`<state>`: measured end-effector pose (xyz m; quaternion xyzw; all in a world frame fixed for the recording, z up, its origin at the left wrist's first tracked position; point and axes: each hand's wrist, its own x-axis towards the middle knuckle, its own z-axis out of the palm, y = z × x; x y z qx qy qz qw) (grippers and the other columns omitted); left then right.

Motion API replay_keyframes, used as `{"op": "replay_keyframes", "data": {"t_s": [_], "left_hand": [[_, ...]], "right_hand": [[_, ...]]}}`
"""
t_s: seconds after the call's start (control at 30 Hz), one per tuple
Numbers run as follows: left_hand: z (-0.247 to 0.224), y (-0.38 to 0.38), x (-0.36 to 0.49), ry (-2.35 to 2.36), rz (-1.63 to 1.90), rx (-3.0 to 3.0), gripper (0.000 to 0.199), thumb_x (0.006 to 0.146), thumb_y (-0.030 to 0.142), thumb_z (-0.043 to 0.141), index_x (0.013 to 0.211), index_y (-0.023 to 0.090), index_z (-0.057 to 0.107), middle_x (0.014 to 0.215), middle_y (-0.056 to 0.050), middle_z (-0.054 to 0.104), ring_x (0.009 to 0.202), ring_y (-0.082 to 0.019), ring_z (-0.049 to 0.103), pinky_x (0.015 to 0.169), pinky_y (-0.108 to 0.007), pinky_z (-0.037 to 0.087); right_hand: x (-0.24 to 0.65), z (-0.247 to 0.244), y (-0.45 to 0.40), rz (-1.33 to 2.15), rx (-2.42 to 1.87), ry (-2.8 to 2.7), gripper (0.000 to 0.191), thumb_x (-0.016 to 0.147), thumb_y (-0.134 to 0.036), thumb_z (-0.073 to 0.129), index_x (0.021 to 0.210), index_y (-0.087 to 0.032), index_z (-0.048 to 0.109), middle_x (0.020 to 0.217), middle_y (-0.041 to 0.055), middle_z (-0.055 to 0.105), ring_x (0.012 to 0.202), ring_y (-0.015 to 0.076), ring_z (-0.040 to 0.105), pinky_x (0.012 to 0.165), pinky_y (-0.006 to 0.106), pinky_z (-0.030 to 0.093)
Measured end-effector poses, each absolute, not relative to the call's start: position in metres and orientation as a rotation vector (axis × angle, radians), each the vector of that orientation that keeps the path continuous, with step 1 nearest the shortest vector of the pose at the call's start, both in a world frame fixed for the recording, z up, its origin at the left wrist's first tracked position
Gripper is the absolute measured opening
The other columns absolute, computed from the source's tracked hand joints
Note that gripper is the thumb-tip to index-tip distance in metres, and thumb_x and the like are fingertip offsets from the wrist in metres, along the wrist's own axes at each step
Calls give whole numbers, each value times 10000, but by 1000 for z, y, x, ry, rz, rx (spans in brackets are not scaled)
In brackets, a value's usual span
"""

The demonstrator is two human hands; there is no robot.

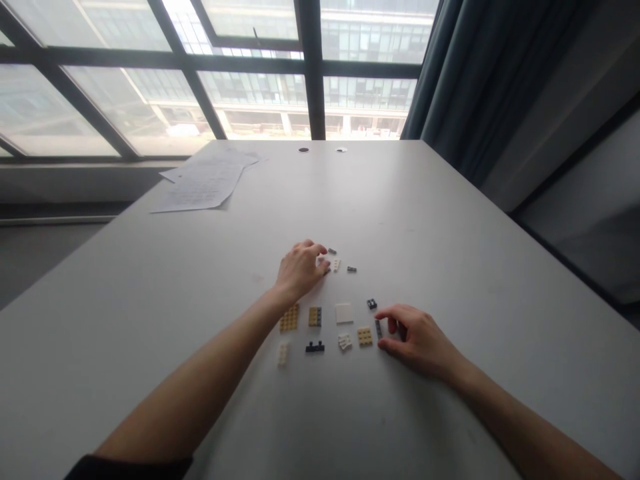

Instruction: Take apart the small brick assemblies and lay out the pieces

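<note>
My left hand (300,267) reaches over the table, its thumb and index finger apart. Near its fingertips lie a white studded toy brick plate (337,265), a small grey piece (332,251) and another grey piece (352,269). My right hand (417,337) rests on the table, thumb and index finger at the two ends of a narrow dark grey plate (379,329). Beside it are a tan studded plate (365,336) and a small black piece (372,303). Left of these lie a smooth white tile (344,313) and white pieces (345,342).
A tan-and-grey plate (315,316), a larger tan plate (289,318) partly behind my left forearm, a black piece with two knobs (315,347) and a cream brick (283,355) lie nearby. Papers (200,183) lie at the far left of the white table (450,240).
</note>
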<state>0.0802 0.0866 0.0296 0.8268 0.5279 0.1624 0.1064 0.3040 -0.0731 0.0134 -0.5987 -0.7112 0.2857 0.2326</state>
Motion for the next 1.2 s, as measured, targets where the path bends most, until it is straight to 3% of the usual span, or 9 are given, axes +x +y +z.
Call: {"op": "replay_keyframes", "data": {"t_s": [0.2,0.37,0.47,0.63,0.73,0.87,1.03,1.2], "left_hand": [[30,114,99,1561,412,2471,239,836,252,562,1010,231,724,1087,-92,639,1045,-274,575,879,-375,479],[24,120,108,1551,435,2463,190,820,188,551,847,201,739,995,-95,665,982,-262,592,851,-355,481],[28,117,110,1533,527,2429,178,839,188,540,868,176,715,971,-100,675,971,-248,598,861,-346,475],[51,69,106,1348,690,2358,186,915,250,489,990,189,647,867,-28,696,764,-142,630,736,-245,498],[59,17,102,978,864,2288,145,913,264,528,936,187,649,850,-31,687,765,-140,625,734,-248,494],[54,-31,97,828,867,2209,110,907,243,561,893,203,662,845,-40,686,761,-142,634,728,-250,495],[45,-40,93,789,970,2171,40,850,241,660,853,201,658,765,-16,682,691,-129,631,678,-237,486],[46,-41,91,829,1060,2113,125,758,212,754,794,193,636,699,22,673,617,-103,623,615,-198,482]], "right_hand": [[305,15,-72,816,-1608,-1944,301,730,-206,685,1030,-217,684,764,-15,601,653,135,538,634,252,424],[306,15,-72,812,-1590,-1927,295,735,-217,683,1030,-224,686,768,-13,607,675,140,555,640,250,432],[307,14,-72,827,-1583,-1912,277,742,-221,687,1019,-223,690,759,-14,603,654,135,542,625,248,428],[303,14,-75,866,-1517,-1658,185,817,-274,652,983,-198,678,684,-25,569,586,118,485,573,241,414],[293,19,-82,851,-1376,-1482,226,840,-323,648,1021,-188,650,694,-14,582,602,124,501,581,247,443],[279,28,-94,902,-1204,-1424,232,856,-326,651,1053,-204,634,765,8,645,677,141,595,654,270,508],[272,27,-98,922,-1198,-1414,144,872,-304,634,960,-197,673,837,45,708,749,168,659,697,294,541],[270,26,-97,920,-1188,-1419,68,851,-249,648,870,-194,681,778,24,707,698,147,649,656,260,531]]}}
